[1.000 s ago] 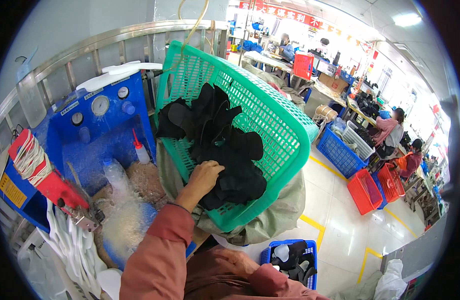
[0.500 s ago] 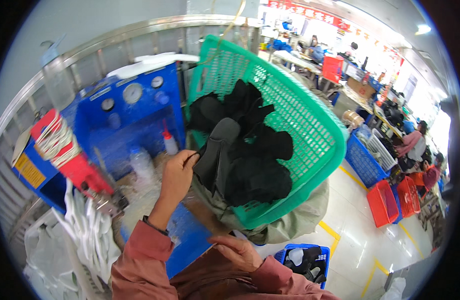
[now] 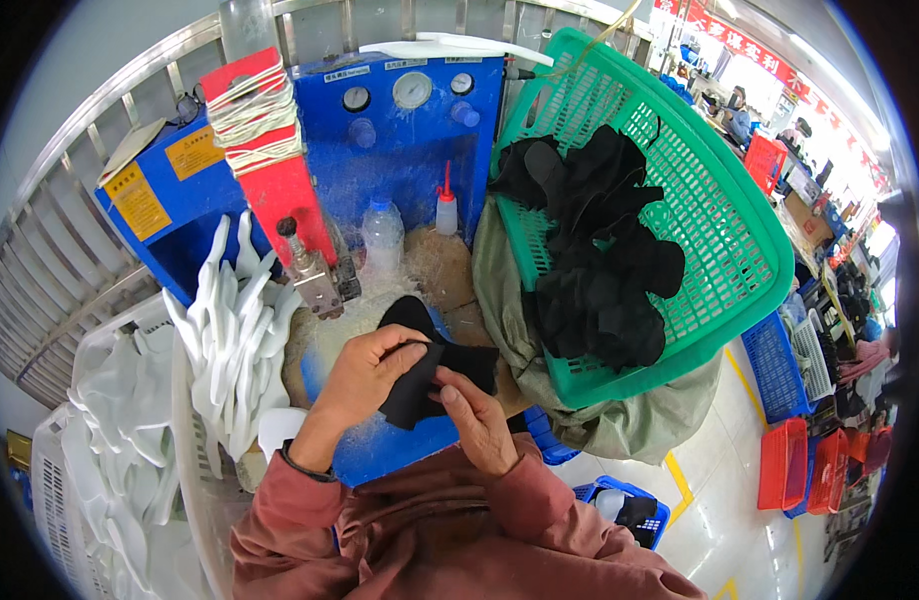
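Between my hands is a black cut piece of soft, felt-like material [image 3: 412, 396], with a rounded lobe at the top and a wider flap at the right. My left hand [image 3: 358, 385] pinches it near the middle, thumb on top. The fingers of my right hand [image 3: 478, 425] are closed on its lower right edge. Both hands are above the blue work surface [image 3: 395, 455], in front of a red machine arm [image 3: 280, 150] wound with whitish cord. More black pieces [image 3: 605, 270] lie heaped in the green basket [image 3: 725, 190] to the right.
White curved flat pieces [image 3: 235, 345] stand bunched at the left, beside a white crate [image 3: 185, 420] holding more. Behind are a blue gauge panel [image 3: 325, 105], a clear bottle [image 3: 383, 240] and a red-tipped squeeze bottle [image 3: 447, 212]. A small blue basket [image 3: 663, 515] sits lower right.
My left hand has brought a black piece out of the green basket to the work surface. My right hand has come up and taken hold of it too. The view has shifted left.
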The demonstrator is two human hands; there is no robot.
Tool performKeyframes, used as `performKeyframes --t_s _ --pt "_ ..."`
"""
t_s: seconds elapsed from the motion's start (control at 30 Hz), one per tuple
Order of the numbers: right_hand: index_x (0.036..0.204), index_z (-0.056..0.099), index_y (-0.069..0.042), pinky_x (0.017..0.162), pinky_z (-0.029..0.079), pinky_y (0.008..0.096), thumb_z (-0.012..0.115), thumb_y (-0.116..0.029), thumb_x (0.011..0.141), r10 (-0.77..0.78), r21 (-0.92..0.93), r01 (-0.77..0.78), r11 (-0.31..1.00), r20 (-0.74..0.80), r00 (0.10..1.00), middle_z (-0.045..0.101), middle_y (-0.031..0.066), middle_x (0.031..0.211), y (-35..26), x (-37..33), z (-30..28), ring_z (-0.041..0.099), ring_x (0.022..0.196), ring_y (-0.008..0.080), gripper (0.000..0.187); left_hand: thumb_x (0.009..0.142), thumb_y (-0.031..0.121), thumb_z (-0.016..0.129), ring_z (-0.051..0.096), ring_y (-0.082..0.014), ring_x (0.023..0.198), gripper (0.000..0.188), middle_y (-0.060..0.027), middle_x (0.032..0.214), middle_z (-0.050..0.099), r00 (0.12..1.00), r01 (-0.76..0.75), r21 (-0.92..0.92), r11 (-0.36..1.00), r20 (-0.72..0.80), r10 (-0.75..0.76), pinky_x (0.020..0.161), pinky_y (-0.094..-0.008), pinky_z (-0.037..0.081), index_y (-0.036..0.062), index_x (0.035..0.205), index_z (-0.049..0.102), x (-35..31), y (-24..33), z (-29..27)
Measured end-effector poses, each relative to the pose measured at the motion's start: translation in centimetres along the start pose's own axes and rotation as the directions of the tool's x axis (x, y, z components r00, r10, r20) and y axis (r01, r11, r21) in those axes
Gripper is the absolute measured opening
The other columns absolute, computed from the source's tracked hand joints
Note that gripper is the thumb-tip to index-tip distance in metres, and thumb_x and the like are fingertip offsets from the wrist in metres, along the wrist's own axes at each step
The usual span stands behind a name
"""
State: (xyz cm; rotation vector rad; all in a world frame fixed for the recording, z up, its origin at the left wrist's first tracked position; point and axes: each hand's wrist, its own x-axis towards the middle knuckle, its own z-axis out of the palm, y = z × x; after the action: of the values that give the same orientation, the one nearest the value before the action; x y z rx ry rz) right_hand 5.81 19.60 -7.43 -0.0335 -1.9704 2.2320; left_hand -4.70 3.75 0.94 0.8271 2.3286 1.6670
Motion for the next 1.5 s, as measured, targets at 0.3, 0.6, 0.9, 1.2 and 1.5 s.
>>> performKeyframes --t_s 0.3,0.6,0.9,1.2,1.5 --pt "0.149 0.043 0.004 0.117 0.036 0.0396 0.027 -0.044 0.113 0.177 0.598 -0.357 0.717 0.339 0.924 0.051 0.0123 0.146 2.2 -0.2 0.1 0.049 0.134 0.0224 0.061 0.099 0.006 0.065 0.062 -0.0062 0.090 0.016 0.0007 0.098 0.072 0.913 0.321 -0.420 0.849 0.377 -0.158 0.082 -0.0239 0.051 -0.0005 0.112 0.072 -1.6 -1.5 -0.5" --pt "0.149 0.041 0.002 0.118 0.034 0.0384 0.028 -0.048 0.112 0.121 0.688 -0.413 0.596 0.431 0.894 0.050 0.0130 0.147 3.6 -0.4 -0.2 0.046 0.138 0.0235 0.063 0.100 0.011 0.068 0.057 -0.0008 0.079 0.015 0.0034 0.094 0.069 0.919 0.374 -0.530 0.761 0.320 -0.229 0.067 -0.0185 0.047 0.0035 0.112 0.072 -3.7 -2.3 1.6" --pt "0.127 0.060 -0.001 0.084 0.052 0.0419 0.051 -0.013 0.103 0.123 0.426 -0.131 0.895 0.047 0.991 0.069 0.0205 0.111 5.6 -0.7 0.8 0.067 0.100 0.0372 0.028 0.102 0.016 0.067 0.065 -0.0036 0.077 0.022 0.0037 0.097 0.070 0.855 0.514 -0.669 0.537 0.450 -0.259 0.064 -0.0200 0.054 0.0039 0.120 0.069 -4.0 -3.8 1.8" --pt "0.135 0.055 -0.001 0.090 0.053 0.0394 0.044 -0.043 0.109 0.179 0.440 -0.305 0.844 0.305 0.935 0.066 0.0165 0.123 5.1 0.0 0.8 0.066 0.107 0.0270 0.050 0.102 0.016 0.066 0.063 -0.0053 0.074 0.020 0.0025 0.093 0.070 0.874 0.485 -0.540 0.688 0.316 -0.368 0.063 -0.0211 0.052 0.0039 0.118 0.071 -5.5 -3.8 1.9" --pt "0.151 0.038 0.001 0.100 0.053 0.0479 0.045 -0.078 0.094 0.289 0.480 -0.438 0.760 0.354 0.890 0.055 0.0207 0.138 4.3 1.2 1.1 0.061 0.122 0.0338 0.097 0.103 0.019 0.065 0.065 -0.0059 0.080 0.024 0.0018 0.096 0.070 0.863 0.498 -0.595 0.631 0.271 -0.426 0.066 -0.0237 0.056 0.0033 0.120 0.070 -6.5 -4.7 2.2"
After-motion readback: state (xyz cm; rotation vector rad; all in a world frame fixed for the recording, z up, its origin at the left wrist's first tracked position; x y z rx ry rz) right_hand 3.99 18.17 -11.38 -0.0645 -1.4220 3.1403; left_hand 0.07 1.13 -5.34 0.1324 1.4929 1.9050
